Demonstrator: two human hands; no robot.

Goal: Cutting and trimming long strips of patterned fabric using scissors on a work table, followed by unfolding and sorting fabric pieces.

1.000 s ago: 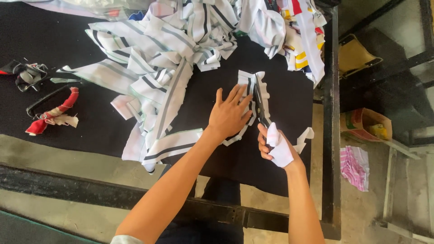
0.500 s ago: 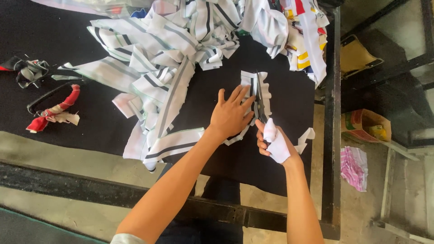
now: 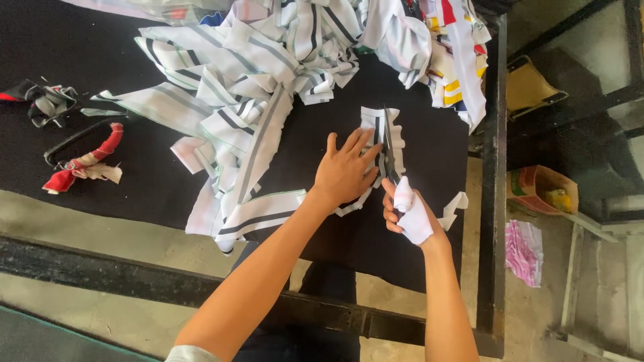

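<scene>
My left hand (image 3: 345, 171) lies flat, fingers spread, on a small white piece of striped cloth (image 3: 396, 131) on the black table (image 3: 134, 194). My right hand (image 3: 409, 214), partly wrapped in white cloth, grips dark scissors (image 3: 388, 151). The blades point away from me and run along the cloth just right of my left fingers. A big heap of white strips with grey and black stripes (image 3: 248, 87) lies to the left and behind.
Multicoloured fabric (image 3: 449, 53) is piled at the far right corner. Red and dark scraps (image 3: 84, 161) lie at the table's left. A black metal frame (image 3: 493, 201) edges the table. On the floor to the right lie a pink rag (image 3: 523, 251) and a cardboard box (image 3: 543, 191).
The scissors have moved forward along the cloth piece, away from me. My left hand stays pressed on the cloth, shifted slightly.
</scene>
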